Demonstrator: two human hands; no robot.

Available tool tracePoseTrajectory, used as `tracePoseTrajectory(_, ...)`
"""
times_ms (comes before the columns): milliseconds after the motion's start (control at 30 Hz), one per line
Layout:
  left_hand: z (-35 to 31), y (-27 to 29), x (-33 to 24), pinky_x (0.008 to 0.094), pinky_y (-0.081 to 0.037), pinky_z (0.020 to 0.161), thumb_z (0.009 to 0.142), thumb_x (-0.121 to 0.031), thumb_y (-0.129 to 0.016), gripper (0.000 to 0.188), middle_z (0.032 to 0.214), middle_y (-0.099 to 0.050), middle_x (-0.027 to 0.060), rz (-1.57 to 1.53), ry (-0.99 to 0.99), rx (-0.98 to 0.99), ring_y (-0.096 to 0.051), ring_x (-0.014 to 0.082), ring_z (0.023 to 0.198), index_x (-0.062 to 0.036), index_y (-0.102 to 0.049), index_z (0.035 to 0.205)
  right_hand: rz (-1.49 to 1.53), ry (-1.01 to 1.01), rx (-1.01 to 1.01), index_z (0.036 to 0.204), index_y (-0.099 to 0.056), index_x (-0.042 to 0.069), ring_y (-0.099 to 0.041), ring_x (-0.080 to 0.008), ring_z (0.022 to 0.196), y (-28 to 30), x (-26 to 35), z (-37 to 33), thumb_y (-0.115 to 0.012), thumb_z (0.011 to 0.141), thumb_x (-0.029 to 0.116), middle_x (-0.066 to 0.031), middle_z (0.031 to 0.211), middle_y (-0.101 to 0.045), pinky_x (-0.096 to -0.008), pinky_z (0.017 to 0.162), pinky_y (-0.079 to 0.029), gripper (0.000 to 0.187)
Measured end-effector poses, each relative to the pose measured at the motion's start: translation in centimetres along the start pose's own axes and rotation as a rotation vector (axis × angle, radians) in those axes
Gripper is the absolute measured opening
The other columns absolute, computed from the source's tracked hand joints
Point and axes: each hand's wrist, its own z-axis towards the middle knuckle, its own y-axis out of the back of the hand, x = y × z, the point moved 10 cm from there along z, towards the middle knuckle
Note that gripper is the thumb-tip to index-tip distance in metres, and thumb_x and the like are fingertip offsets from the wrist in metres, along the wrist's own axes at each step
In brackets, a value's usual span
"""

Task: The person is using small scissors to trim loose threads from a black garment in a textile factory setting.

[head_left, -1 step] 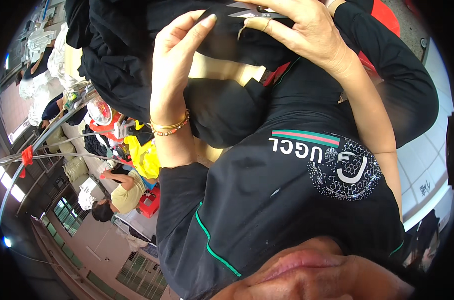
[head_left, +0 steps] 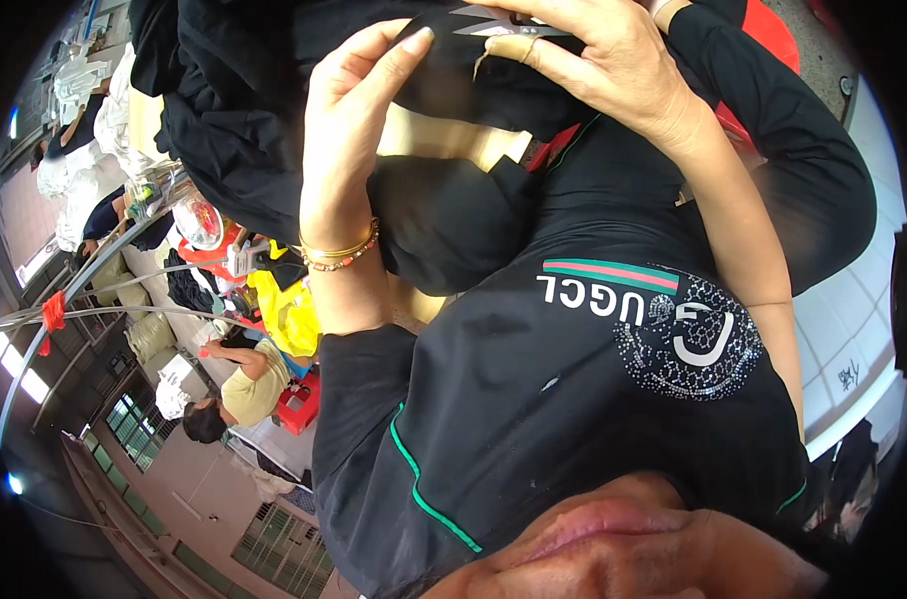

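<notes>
Black cloth point(head_left: 244, 130) is bunched across my lap at the top of the head view. My left hand point(head_left: 359, 95), with bracelets at the wrist, is closed in a pinch on an edge of this cloth. To its right, my right hand point(head_left: 618, 75) grips small thread snips point(head_left: 493, 28). Their pointed metal blades face left, spread apart just beyond the left fingertips. A tan wrap point(head_left: 516, 46) with a loose end circles my right thumb. The upper edge of the picture cuts off part of both hands' fingers.
Left of me are a metal rail point(head_left: 104, 262), a yellow garment point(head_left: 286, 309) and a red crate point(head_left: 299, 401). A co-worker in a yellow top point(head_left: 254, 384) sits there, with white cloth piles point(head_left: 79, 195) farther off. A white tiled surface point(head_left: 843, 349) lies at right.
</notes>
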Motion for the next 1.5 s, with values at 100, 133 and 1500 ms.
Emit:
tracePoseTrajectory(100, -0.2, 0.3, -0.1, 0.0221, -0.051, 0.091, 0.101, -0.012, -0.068, 0.024, 0.107, -0.075, 0.0020, -0.032, -0.003, 0.013, -0.067, 0.0081, 0.097, 0.0002, -0.073, 0.121, 0.016, 0.013, 0.014, 0.118, -0.073, 0.006, -0.063, -0.0252, 0.077, -0.9, -0.3, 0.3, -0.082, 0.085, 0.018, -0.0088, 0.088, -0.063, -0.0341, 0.066, -0.051, 0.037)
tracePoseTrajectory(133, -0.1, 0.1, 0.0, 0.0221, -0.051, 0.091, 0.101, -0.012, -0.068, 0.024, 0.107, -0.075, 0.0020, -0.038, -0.002, 0.018, -0.067, 0.0081, 0.097, 0.0002, -0.073, 0.121, 0.010, 0.009, 0.015, 0.118, -0.073, 0.006, -0.063, -0.0252, 0.077, -1.7, -1.3, 0.2, -0.082, 0.085, 0.018, -0.0088, 0.088, -0.063, -0.0341, 0.066, -0.051, 0.037)
tracePoseTrajectory(1500, 0.1, 2.7, 2.1, 0.0228, -0.050, 0.095, 0.101, -0.008, -0.066, 0.026, 0.113, -0.074, 0.0052, 0.005, -0.138, -0.118, -0.067, 0.0095, 0.104, 0.0026, -0.070, 0.124, 0.549, -0.403, 0.045, 0.109, -0.073, -0.002, -0.056, -0.0064, 0.070, -5.1, -1.7, 1.9, -0.083, 0.086, 0.008, -0.0013, 0.081, -0.066, -0.0236, 0.061, -0.045, 0.027)
